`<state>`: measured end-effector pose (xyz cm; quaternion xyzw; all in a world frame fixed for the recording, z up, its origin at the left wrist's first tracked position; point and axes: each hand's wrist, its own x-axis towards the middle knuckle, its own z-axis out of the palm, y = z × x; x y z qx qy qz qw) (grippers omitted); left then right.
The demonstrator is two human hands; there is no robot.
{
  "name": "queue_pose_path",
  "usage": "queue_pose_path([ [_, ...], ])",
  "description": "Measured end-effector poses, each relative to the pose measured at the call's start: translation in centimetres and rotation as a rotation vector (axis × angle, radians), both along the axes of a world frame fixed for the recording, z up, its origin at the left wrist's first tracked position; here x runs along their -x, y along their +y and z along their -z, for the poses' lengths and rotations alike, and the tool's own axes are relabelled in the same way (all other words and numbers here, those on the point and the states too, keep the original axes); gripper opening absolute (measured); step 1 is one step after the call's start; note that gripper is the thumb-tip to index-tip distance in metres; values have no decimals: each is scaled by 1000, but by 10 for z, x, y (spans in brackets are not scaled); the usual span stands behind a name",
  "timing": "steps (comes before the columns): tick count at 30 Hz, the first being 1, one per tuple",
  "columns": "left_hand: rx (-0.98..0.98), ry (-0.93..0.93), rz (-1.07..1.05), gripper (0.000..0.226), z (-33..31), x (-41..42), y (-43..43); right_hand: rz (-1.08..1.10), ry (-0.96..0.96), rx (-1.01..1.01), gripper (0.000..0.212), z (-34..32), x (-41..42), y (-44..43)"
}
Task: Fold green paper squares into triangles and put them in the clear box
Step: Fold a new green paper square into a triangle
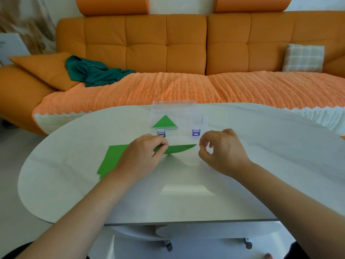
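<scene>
One folded green triangle (164, 122) already lies inside the clear box (188, 116), towards its left side; the box stands open at the far middle of the white worktop (261, 146), its two purple latches (196, 132) facing the person. So at least one piece looks finished and stowed.

A second sheet is in hand. The left hand (144, 156) pinches a green paper (177, 148) between thumb and fingertips, closed on it, holding it lifted just off the worktop so that its right tip points towards the right hand (222, 152). Whether this piece is already creased into a triangle or only half-folded cannot be told, since the left hand covers part of it. The right hand holds nothing: its fingers are loosely curled, thumb and forefinger close together but apart from the paper's tip.

Under the left wrist lies a small stack of green paper squares (112, 159), flat on the worktop, edges slightly offset. By my judgement these remain to be folded, so the task is at an early stage.
</scene>
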<state>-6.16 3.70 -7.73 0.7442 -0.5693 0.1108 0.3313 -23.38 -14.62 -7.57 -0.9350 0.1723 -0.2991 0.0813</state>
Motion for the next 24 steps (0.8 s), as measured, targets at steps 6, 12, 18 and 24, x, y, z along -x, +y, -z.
queue_pose_path([
  [6,1,-138,18,12,-1,19,-5,-147,-58,58,16,3,-10,17],
  [12,41,-326,9,13,0,27,-13,-189,-61,92,20,7,-16,22],
  [18,36,-381,33,14,-3,14,-6,-190,-78,92,15,4,-15,19],
  [24,-19,-327,2,19,-5,-3,10,-173,-63,102,11,2,-12,10],
])
